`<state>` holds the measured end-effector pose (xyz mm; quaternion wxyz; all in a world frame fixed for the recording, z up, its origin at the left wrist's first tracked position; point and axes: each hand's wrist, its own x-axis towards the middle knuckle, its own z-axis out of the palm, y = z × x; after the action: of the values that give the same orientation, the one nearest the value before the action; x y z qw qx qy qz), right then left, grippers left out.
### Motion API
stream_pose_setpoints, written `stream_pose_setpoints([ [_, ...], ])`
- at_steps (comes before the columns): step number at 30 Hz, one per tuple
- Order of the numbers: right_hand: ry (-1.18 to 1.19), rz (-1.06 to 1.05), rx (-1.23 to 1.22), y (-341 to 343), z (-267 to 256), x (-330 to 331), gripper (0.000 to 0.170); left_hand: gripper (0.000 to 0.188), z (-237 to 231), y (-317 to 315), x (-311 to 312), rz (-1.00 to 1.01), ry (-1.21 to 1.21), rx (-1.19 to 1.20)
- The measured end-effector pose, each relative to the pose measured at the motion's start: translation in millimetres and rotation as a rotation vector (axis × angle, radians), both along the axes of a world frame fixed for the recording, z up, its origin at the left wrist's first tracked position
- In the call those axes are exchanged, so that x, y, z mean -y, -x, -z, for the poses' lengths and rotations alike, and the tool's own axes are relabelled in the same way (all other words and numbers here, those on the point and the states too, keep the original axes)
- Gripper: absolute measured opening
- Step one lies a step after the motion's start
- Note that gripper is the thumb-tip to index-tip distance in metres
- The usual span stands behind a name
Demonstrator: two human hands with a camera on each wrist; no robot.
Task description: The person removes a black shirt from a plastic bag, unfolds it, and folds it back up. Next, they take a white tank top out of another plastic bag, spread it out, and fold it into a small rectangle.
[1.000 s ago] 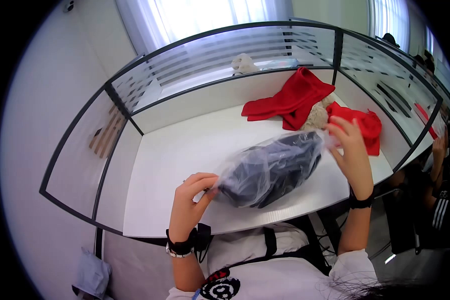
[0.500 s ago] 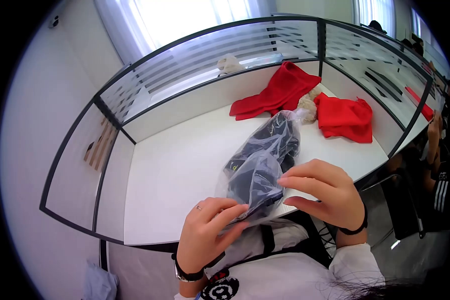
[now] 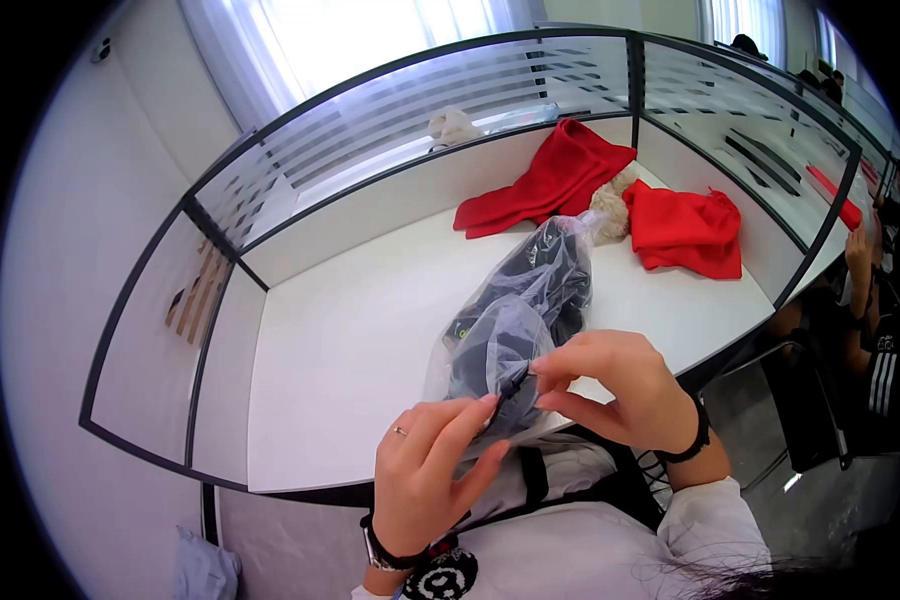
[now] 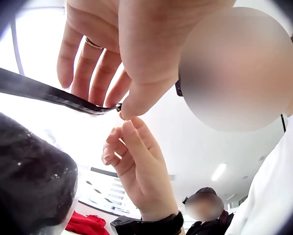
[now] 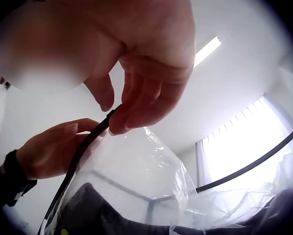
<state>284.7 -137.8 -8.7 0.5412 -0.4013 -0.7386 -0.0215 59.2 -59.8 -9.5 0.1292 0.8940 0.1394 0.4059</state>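
Observation:
A clear plastic bag (image 3: 518, 305) with dark folded fabric inside lies slantwise on the desk, its near end at the front edge. A black zip strip (image 3: 508, 388) closes off that near end. My left hand (image 3: 430, 470) pinches the strip between thumb and fingers, as the left wrist view shows. On the other side, my right hand (image 3: 620, 385) has thumb and forefinger at the strip's upper end. In the right wrist view the black strip (image 5: 83, 147) runs up between those fingertips, and the clear film (image 5: 146, 161) hangs below them.
Two red cloths (image 3: 550, 180) and a beige fluffy toy (image 3: 610, 212) lie at the desk's back right. Dark-framed glass partitions (image 3: 420, 120) wall the white desk (image 3: 340, 340) at back and sides. Another person (image 4: 205, 210) is off to the right.
The bag first lay crosswise, held at both ends; it then turned with its zip end toward me. My right hand came over to the zip strip, and both hands closed in on it.

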Motion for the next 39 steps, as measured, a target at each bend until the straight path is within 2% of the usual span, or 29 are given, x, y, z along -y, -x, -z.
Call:
stream_pose_setpoints([
  [8,0.034,-0.001,-0.11,0.6,0.9,-2.9,0.035,0.041,-4.3,1.2,1.1,0.001,-0.08,-0.012],
  [10,-0.026,0.021,0.032,-2.5,0.4,-4.5,0.031,0.044,-4.3,1.0,1.7,0.004,-0.081,-0.005],
  [15,-0.073,-0.054,0.04,0.3,2.2,-3.6,0.026,0.046,-0.6,-1.8,4.6,0.021,-0.062,0.071],
  [20,-0.119,-0.112,0.149,10.8,1.3,1.5,0.026,0.038,0.9,1.1,12.5,0.008,-0.121,0.088],
  [25,-0.238,-0.006,0.248,15.3,0.3,3.8,0.026,0.036,-4.1,3.2,12.3,-0.003,-0.194,0.048],
  [28,-0.294,0.107,0.305,11.9,-4.1,8.4,0.027,0.032,-5.2,6.8,6.5,-0.122,-0.274,0.04],
  [30,-0.366,0.22,0.178,5.0,-3.5,10.7,0.029,0.031,-7.8,12.1,-1.0,-0.174,-0.264,0.021],
  [35,-0.388,0.44,-0.022,-16.2,-13.0,23.8,0.012,0.027,-5.5,33.2,-31.4,-0.412,-0.198,0.032],
  [39,-0.379,0.472,-0.257,-34.4,-9.7,24.2,0.01,0.022,-9.2,57.1,-50.2,-0.526,-0.126,0.023],
])
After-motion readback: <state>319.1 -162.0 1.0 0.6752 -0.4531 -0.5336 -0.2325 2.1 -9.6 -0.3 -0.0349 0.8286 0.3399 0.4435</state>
